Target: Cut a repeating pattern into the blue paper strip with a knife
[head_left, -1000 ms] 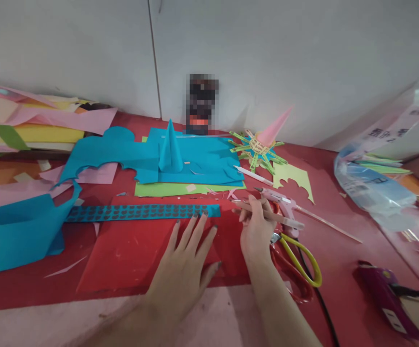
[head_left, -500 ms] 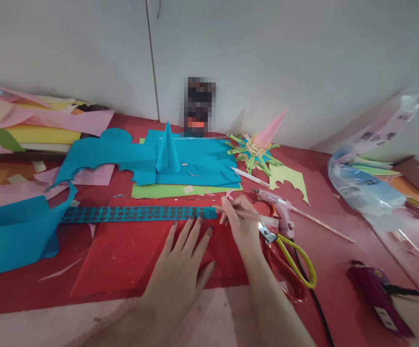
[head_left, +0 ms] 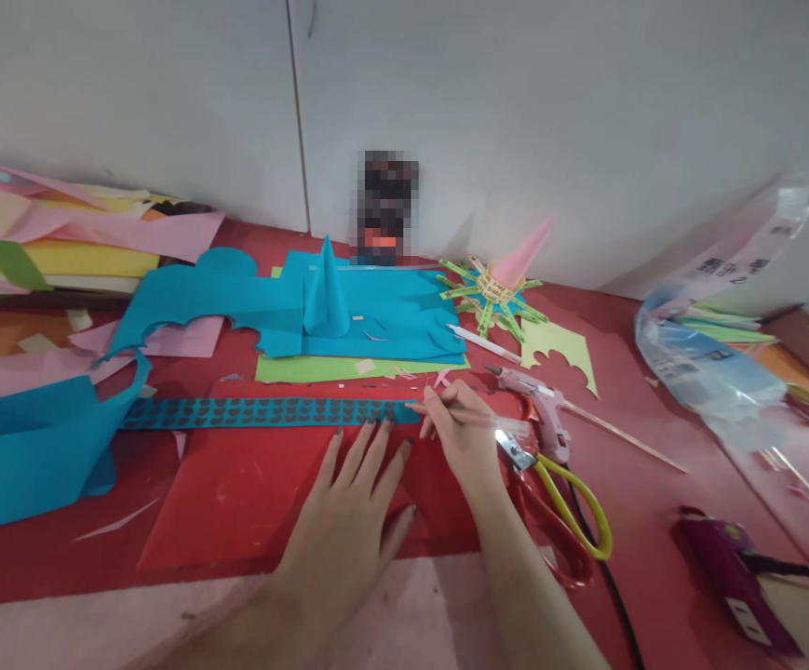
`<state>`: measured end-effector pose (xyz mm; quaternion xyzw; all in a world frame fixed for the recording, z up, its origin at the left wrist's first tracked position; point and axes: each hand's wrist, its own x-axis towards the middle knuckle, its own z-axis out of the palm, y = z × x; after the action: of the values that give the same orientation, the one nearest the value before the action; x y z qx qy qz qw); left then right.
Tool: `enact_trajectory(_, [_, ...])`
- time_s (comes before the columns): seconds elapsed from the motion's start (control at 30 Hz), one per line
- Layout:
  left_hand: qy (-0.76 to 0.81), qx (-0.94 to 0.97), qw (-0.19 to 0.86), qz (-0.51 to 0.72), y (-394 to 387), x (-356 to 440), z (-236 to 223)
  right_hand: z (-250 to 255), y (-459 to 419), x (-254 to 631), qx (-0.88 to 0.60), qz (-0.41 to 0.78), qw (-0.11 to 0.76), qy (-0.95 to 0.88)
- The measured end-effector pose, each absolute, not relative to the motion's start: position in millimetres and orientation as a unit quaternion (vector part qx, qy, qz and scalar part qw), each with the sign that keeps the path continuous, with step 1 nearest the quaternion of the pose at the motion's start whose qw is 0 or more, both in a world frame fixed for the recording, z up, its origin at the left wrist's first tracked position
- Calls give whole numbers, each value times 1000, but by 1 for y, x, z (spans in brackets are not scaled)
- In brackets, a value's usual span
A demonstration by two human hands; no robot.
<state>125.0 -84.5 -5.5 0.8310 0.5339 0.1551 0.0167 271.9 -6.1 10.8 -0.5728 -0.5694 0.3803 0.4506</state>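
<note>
Across the red sheet (head_left: 250, 502) runs a long blue paper strip (head_left: 236, 412), covered with rows of dark curved marks up to its plain right end. My left hand (head_left: 348, 502) lies flat, fingers spread, with its fingertips on the strip's lower edge. A pen (head_left: 474, 418) with a clear barrel is pinched in my right hand (head_left: 464, 428); its tip is at the strip's right end. Just right of that hand lie scissors (head_left: 572, 502) with yellow and red handles, and a pink hot glue gun (head_left: 544, 400).
Behind the strip stand a blue paper cone (head_left: 327, 298) and blue sheets (head_left: 397, 307). A pink-coned paper figure (head_left: 502, 279), a white pen (head_left: 484, 344) and a plastic bag (head_left: 711, 363) lie to the right. Coloured paper (head_left: 83, 261) is piled left; a purple power strip (head_left: 735, 577) sits front right.
The pen in my right hand has shifted slightly left and down at the strip's end. My left hand stays in place. The view has moved very slightly.
</note>
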Motion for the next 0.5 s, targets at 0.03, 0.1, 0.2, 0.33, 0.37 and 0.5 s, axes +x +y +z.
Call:
enact_trajectory(0.03, [535,831,16,155,-84,125,-6,11,-6,272,-572,380,450,-571])
enact_trajectory(0.1, [533,832,14,155,-84,125,-6,11,-6,272,-570,378,448,-576])
enact_trajectory(0.2, [524,840,12,143,-83,124,-6,12,-6,272,-566,377,450,-578])
enact_trajectory(0.33, [517,845,13,137,-84,123,-6,13,-6,272,-564,389,458,-567])
enact_trajectory(0.37, [517,845,14,138,-84,123,-6,14,-6,271,-566,388,460,-564])
enact_trajectory(0.5, [519,843,9,141,-84,123,-6,18,-10,268,-577,312,501,-565])
